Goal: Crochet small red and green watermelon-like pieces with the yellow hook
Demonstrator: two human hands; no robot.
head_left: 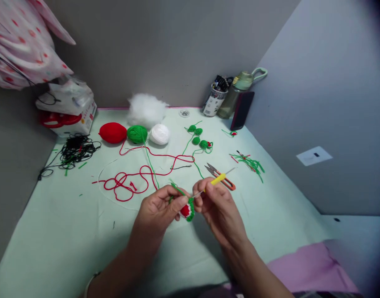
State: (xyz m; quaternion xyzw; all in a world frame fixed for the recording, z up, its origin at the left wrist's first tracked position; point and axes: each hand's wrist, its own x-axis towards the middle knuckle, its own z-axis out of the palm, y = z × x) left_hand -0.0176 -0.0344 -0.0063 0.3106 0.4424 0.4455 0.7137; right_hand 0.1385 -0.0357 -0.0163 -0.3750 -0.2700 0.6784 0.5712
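Note:
My left hand (160,211) pinches a small crochet piece (187,211) with a red middle, a white ring and a green edge. Between the fingers of my right hand (219,203) is a crochet hook (219,179) with a yellow handle, its metal tip at the top of the green edge. Green yarn runs up from the piece past my left fingers, which hide part of the work. Just beyond my right hand lie orange-handled thread snips (225,181).
Red (113,133), green (137,134) and white yarn balls (159,134) sit behind loose red yarn (121,182). Fluffy stuffing (148,109), small green crochet pieces (196,140), yarn scraps (250,163), a pen cup (214,101), a bottle (231,99) and a phone (242,111) stand or lie farther off. Black cord (78,151) is at left.

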